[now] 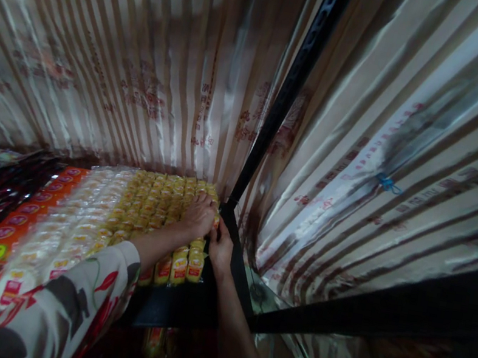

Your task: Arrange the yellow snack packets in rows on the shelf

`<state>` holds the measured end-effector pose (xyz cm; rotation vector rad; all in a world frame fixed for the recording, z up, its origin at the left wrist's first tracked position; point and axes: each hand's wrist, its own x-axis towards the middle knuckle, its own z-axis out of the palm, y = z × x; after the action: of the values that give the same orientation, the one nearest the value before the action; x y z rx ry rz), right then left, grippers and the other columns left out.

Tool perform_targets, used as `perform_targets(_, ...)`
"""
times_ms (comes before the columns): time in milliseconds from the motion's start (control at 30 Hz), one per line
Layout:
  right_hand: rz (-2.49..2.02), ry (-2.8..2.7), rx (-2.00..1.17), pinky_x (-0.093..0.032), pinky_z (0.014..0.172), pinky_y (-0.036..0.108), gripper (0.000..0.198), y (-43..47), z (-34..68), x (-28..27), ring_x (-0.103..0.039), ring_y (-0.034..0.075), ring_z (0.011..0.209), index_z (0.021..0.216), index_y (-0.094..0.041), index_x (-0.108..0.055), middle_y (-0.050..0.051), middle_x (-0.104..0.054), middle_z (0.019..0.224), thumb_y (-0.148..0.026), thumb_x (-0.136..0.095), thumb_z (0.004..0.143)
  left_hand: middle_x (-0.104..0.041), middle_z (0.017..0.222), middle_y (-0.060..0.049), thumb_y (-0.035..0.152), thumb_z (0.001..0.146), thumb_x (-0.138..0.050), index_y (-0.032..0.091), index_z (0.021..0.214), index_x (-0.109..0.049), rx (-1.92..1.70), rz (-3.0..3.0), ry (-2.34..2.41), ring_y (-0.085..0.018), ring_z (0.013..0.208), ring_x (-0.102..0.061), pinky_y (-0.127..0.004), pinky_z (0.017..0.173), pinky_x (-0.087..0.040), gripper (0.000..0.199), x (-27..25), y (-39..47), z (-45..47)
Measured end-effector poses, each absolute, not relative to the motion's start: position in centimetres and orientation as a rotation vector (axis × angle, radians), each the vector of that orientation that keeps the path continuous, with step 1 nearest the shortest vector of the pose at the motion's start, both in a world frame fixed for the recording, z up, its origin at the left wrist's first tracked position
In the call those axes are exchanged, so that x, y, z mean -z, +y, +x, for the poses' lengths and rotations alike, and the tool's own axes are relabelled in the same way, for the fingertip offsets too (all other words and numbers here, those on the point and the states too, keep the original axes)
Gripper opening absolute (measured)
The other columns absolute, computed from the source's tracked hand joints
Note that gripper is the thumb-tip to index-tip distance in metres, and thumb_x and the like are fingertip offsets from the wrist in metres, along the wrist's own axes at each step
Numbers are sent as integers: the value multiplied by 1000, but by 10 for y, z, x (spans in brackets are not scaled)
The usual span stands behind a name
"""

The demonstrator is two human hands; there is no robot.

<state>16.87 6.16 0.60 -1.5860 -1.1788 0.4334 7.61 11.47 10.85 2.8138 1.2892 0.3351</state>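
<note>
I observe the yellow-wrapped packets (136,207) standing in close rows on a black shelf (172,309), beside rows of clear-wrapped pale packets (89,205). The left hand (200,215) lies over the yellow rows, fingers bent; from my view I cannot tell whether they grip a packet. The right hand (221,247) is at the rows' right edge, just beside the left; its grip I cannot confirm. A perforated black post (290,83) rises behind the shelf corner.
</note>
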Motion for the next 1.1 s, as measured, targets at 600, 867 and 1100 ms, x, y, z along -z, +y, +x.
perform_targets(600,-1642,-1256,-312,-39,98,39,49,64,164,4,-52,24,114,130,-17,-48,10,-57,124,-30,-42,83,-59,103,-13,22,76,-57,11,99,-58,-275,2797,1295,-27,105,-45,-39,90,-36,26,-108,127,79)
perform_targets(867,-1685,-1253,-331,-37,100,37,47,65,163,4,-50,22,116,128,-17,-50,9,-56,126,-32,-42,84,-60,101,-10,22,80,-50,14,95,-62,-159,2827,1316,-25,106,-46,-37,90,-36,21,-109,133,81)
perform_targets(1100,-1472,-977,-638,-23,110,38,58,64,173,-14,-36,20,129,135,-19,-41,5,-42,140,-49,-40,85,-60,101,-11,21,80,-50,12,97,-61,-134,2828,1363,-25,106,-46,-37,90,-37,22,-112,132,84)
